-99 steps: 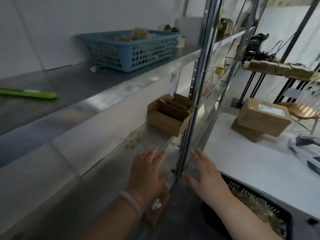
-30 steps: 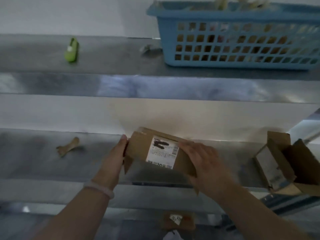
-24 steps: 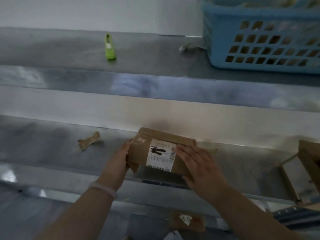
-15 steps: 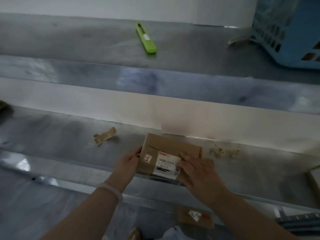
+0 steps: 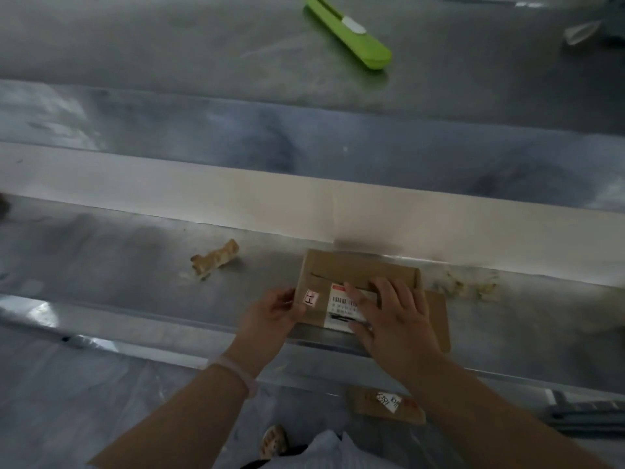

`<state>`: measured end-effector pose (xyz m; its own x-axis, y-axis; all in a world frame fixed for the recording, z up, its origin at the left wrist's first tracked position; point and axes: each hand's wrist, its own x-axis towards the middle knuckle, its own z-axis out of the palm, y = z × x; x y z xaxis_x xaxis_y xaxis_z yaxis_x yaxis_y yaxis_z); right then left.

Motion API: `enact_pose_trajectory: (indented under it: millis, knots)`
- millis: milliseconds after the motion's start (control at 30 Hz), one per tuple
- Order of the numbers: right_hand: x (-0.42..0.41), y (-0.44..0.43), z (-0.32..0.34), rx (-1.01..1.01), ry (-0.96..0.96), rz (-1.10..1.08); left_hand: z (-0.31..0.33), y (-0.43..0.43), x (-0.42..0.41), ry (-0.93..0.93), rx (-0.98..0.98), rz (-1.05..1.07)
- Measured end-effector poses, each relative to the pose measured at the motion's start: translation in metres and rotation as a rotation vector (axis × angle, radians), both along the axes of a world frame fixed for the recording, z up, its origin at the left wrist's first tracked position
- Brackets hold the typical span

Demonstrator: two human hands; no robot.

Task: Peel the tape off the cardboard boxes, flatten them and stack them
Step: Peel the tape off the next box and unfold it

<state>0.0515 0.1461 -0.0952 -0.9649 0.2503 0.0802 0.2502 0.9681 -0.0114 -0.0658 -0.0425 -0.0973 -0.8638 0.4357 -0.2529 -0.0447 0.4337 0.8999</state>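
A small cardboard box [image 5: 358,277] was seen on the lower shelf [image 5: 135,265], set at the front edge and somewhat right of the middle, its near side reaching the metal lip. Its left end was gripped by the left hand [image 5: 270,316], with the fingers curled against the side and the thumb laid over the top beside a small sticker [image 5: 311,297]. The right hand [image 5: 395,316] was laid flat on top of the box, fingers straight and spread, and was pressed on a white label [image 5: 340,308], part of which was covered by it. A slit could be made out along the top of the box toward its back. A brown flap [image 5: 438,316] was seen standing out from the right end of the box, beyond the right hand and over the front edge. A pale bracelet [image 5: 236,370] was worn on the left wrist.

On the same shelf a wad of tape [image 5: 214,258] was seen left of the box and apart from it, nearer the back edge. Smaller bits of tape [image 5: 466,286] were scattered right of the box, close to the back edge. On the upper shelf [image 5: 169,45] a green cutter [image 5: 348,32] was laid at a slant near the middle, and a pale scrap [image 5: 580,32] was seen toward the right end. Below the front edge of the lower shelf a flat piece of cardboard [image 5: 389,406] with a white tag was visible, though what it rested on could not be told, and the toe of a shoe [image 5: 275,438] was seen on the floor
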Motion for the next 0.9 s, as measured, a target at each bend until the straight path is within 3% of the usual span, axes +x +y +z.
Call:
enact_pose_trajectory:
  millis: [100,233,333,467,633,733,900]
  knots:
    - [-0.001,0.002,-0.001,-0.012,0.046,-0.008,-0.001,-0.002,-0.003,0.053,0.011,-0.071]
    - [-0.005,0.006,0.007,-0.108,0.156,-0.027,0.008,-0.006,-0.013,0.303,0.055,-0.059]
    - [-0.011,0.007,0.012,-0.205,0.213,-0.047,0.021,-0.005,-0.023,0.556,-0.008,-0.100]
    - [-0.015,0.007,0.014,-0.255,0.251,-0.044,0.021,-0.006,-0.037,0.635,-0.080,-0.146]
    - [-0.013,0.009,0.008,-0.195,0.173,-0.018,-0.005,-0.034,-0.058,0.880,-0.349,-0.347]
    - [-0.013,0.004,0.003,-0.117,0.147,0.014,-0.013,-0.041,-0.052,0.785,-0.413,-0.414]
    - [-0.014,0.005,0.005,-0.074,0.083,0.007,-0.008,-0.027,-0.036,0.335,-0.120,-0.232]
